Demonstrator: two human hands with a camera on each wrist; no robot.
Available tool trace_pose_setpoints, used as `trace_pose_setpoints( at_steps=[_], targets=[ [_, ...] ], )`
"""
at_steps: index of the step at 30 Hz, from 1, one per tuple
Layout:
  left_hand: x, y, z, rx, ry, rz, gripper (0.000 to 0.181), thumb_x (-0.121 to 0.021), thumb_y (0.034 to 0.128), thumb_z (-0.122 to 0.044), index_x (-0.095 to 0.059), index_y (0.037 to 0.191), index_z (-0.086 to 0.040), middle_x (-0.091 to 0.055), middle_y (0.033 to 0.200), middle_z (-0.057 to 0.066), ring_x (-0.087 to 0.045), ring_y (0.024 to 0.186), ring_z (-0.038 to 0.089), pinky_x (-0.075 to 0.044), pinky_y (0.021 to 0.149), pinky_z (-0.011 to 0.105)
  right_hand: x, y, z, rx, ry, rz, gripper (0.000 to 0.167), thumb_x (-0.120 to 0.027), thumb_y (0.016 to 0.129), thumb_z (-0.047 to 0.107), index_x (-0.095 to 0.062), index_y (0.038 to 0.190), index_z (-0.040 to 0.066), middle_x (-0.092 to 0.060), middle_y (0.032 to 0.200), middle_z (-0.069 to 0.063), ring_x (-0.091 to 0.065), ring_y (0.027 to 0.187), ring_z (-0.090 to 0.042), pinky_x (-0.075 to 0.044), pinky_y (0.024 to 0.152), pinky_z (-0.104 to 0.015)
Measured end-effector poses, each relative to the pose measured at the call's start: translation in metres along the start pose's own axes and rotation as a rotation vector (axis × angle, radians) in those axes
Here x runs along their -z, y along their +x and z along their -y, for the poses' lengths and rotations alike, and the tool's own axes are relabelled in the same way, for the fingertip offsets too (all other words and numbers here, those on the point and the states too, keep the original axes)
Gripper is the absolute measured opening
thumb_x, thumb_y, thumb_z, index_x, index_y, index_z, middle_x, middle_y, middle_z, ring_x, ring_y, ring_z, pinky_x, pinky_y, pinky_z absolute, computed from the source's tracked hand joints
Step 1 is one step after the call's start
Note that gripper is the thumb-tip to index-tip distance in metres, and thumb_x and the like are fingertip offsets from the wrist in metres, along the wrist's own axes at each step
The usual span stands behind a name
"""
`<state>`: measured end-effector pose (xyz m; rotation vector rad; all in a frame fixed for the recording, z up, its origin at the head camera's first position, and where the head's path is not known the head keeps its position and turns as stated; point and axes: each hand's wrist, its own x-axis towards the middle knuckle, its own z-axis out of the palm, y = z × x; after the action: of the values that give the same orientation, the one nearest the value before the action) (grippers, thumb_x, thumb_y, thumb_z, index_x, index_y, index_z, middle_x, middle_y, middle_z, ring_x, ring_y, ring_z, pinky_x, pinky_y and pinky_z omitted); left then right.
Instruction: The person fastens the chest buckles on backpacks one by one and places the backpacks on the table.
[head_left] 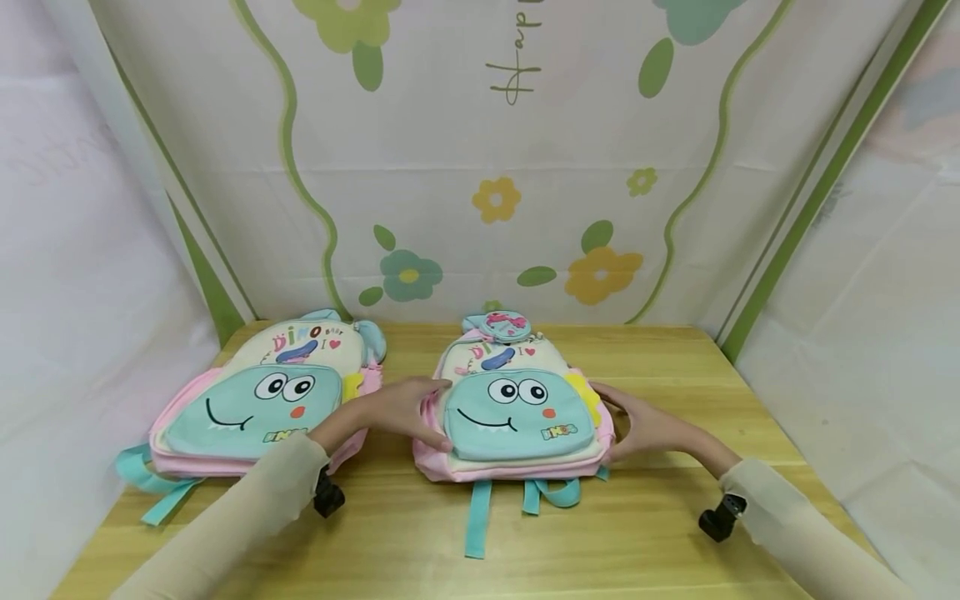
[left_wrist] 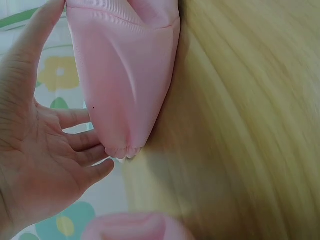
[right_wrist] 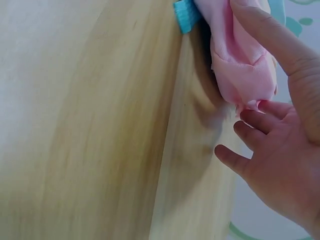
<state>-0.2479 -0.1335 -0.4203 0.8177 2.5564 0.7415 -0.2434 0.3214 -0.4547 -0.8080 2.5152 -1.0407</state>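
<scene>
A pink, cream and mint backpack [head_left: 517,417] with a cartoon face lies face up on the wooden table. The left hand [head_left: 405,408] is at its left side, thumb near the lower corner. At its right side is the right hand [head_left: 648,425]. In the left wrist view, the left hand [left_wrist: 45,145] has its fingers spread against the pink side [left_wrist: 125,80]. The right wrist view shows the right hand [right_wrist: 285,155] with thumb and fingers apart, touching the pink side [right_wrist: 245,75]. Neither hand's fingers are curled round the bag.
A similar backpack [head_left: 255,408] lies on the left of the table [head_left: 675,517], beneath the left forearm. Teal straps [head_left: 477,521] stick out below the middle backpack. Floral cloth [head_left: 450,125] hangs behind the table, with pale cloth at both sides.
</scene>
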Motion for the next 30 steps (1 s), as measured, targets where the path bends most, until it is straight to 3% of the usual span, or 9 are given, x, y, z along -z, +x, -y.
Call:
trace_pose_setpoints(
  at_steps=[9, 14, 17, 22, 30],
  targets=[
    [-0.010, 0.005, -0.009, -0.020, -0.001, -0.014, 0.114, -0.085, 0.0700, -0.064, -0.038, 0.157, -0.007, -0.041, 0.160, 0.013, -0.037, 0.149, 0.035, -0.033, 0.121, 0.054, 0.016, -0.014, 0.009, 0.046, 0.042, -0.048, 0.109, -0.090, 0.075, 0.022, -0.026, 0.162, 0.009, -0.030, 0.165, -0.019, -0.034, 0.147, -0.049, -0.037, 0.112, -0.067],
    [-0.013, 0.008, -0.011, -0.027, -0.003, -0.015, 0.114, -0.084, 0.0704, -0.065, -0.038, 0.157, -0.007, -0.042, 0.160, 0.012, -0.037, 0.149, 0.034, -0.034, 0.121, 0.054, 0.030, -0.018, 0.022, 0.083, 0.042, -0.082, 0.104, -0.087, 0.079, 0.016, -0.026, 0.162, 0.011, -0.031, 0.166, -0.015, -0.036, 0.147, -0.045, -0.044, 0.112, -0.032],
    [-0.013, 0.010, -0.013, -0.034, -0.005, -0.013, 0.113, -0.083, 0.0711, -0.065, -0.039, 0.157, -0.007, -0.043, 0.160, 0.012, -0.040, 0.148, 0.032, -0.035, 0.120, 0.051, 0.041, -0.018, 0.033, 0.083, 0.049, -0.111, 0.102, -0.087, 0.079, 0.016, -0.028, 0.162, 0.016, -0.032, 0.166, -0.009, -0.038, 0.149, -0.031, -0.039, 0.108, -0.017],
    [-0.014, 0.013, -0.016, -0.061, -0.026, -0.004, 0.111, -0.082, 0.0735, -0.064, -0.038, 0.157, -0.006, -0.043, 0.159, 0.012, -0.041, 0.147, 0.032, -0.036, 0.120, 0.051, 0.058, -0.015, 0.050, 0.097, 0.061, -0.129, 0.098, -0.085, 0.081, 0.014, -0.030, 0.162, 0.021, -0.033, 0.166, -0.001, -0.037, 0.145, 0.000, -0.036, 0.108, -0.013],
    [-0.022, 0.020, -0.012, -0.098, -0.078, -0.005, 0.111, -0.081, 0.0758, -0.062, -0.034, 0.158, -0.005, -0.040, 0.161, 0.012, -0.038, 0.149, 0.030, -0.035, 0.121, 0.048, 0.077, -0.005, 0.080, 0.128, 0.059, -0.155, 0.089, -0.081, 0.085, 0.011, -0.035, 0.160, 0.023, -0.043, 0.161, 0.000, -0.044, 0.140, 0.002, -0.037, 0.108, -0.011]
  ],
)
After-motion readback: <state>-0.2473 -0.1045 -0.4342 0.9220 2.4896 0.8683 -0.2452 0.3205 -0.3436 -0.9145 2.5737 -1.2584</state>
